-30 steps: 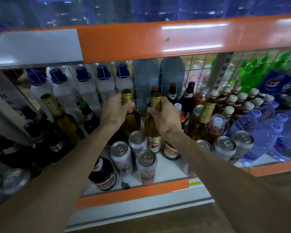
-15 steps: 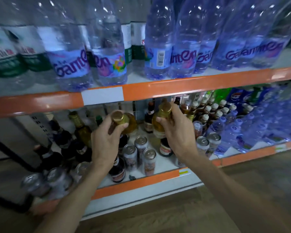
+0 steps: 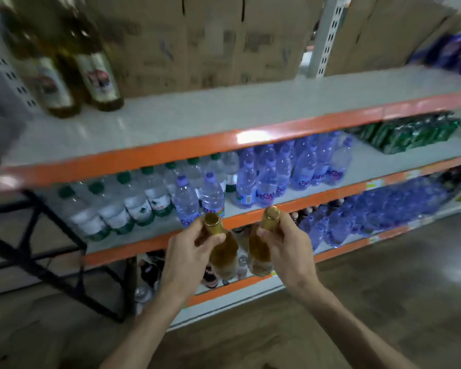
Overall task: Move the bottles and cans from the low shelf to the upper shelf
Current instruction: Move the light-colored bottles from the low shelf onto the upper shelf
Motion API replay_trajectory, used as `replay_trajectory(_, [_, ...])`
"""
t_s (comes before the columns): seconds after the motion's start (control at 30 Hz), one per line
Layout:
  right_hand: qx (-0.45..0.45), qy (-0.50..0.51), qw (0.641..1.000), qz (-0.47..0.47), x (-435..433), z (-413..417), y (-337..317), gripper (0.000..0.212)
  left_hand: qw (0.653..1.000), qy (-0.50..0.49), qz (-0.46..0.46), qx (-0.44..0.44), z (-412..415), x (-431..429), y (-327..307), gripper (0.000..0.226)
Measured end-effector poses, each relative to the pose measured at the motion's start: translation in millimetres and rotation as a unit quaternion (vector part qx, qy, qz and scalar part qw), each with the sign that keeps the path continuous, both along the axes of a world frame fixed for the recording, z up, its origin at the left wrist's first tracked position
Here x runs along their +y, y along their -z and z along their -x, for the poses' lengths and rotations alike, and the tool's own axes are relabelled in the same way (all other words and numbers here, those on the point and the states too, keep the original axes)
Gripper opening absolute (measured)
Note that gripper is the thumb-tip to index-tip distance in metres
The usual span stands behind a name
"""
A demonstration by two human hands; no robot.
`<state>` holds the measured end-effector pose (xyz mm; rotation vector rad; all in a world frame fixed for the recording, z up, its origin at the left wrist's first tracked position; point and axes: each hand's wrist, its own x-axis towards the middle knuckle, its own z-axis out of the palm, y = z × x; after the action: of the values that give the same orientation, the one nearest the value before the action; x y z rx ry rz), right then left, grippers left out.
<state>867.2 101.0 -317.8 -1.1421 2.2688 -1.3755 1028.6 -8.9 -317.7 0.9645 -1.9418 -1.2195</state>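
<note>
L hand (image 3: 190, 251) wrapped tight round neck of an amber glass bottle (image 3: 224, 255), thumb across the front, fingers curled behind; gold foil cap sticks out above the fist. R hand (image 3: 286, 247) likewise clamped on neck of a second amber bottle (image 3: 258, 255), gold cap proud of the fingers. Both bottles upright, side by side w/ a narrow gap btwn them, held in the air in front of the racking at about the level of the low shelf (image 3: 224, 288)'s upper beam. Glass smooth, rounded shoulders, pale golden liquid inside; labels hidden or blurred. Low shelf behind hands: dark bottles, a few can tops, detail blurred. Middle shelf (image 3: 155, 245) packed w/ clear plastic water bottles, green caps (image 3: 133, 203) to the left, purple-tinted ones (image 3: 266, 179) centre-right. Upper shelf (image 3: 224, 113): pale grey flat deck, glossy orange front beam, mostly bare; two tall bottles (image 3: 72, 62) w/ pale labels stand at far left, touching or nearly so. Brown cardboard boxes (image 3: 210, 41) line the back. Grey perforated upright (image 3: 328, 35) right of centre. Green shrink-wrapped pack (image 3: 410, 131) on the right. Floor (image 3: 383, 302) dull brown, smooth.
</note>
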Motion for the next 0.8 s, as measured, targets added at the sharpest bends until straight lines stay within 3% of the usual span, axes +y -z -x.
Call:
replay_trajectory(0.17, [-0.016,0.013,1.000,0.005,42.5,-41.6,-176.7,0.015,0.998,0.003,0.022,-0.054,-50.8,35.3,-166.7,0.012])
replay_trajectory(0.37, [0.035,-0.006,0.999,0.026,90.6,-75.3,-316.9,0.013,0.995,-0.008,0.066,-0.078,-97.4,72.7,-297.7,0.014])
replay_trajectory(0.6, [0.029,-0.045,0.997,0.061,127.9,-114.0,-391.8,0.011,0.986,-0.057,0.138,-0.076,-138.8,115.1,-380.7,0.017])
replay_trajectory(0.8, [-0.006,-0.061,0.996,0.068,94.7,-122.1,-402.0,0.012,0.982,-0.092,0.151,-0.065,-148.8,87.5,-393.1,0.024])
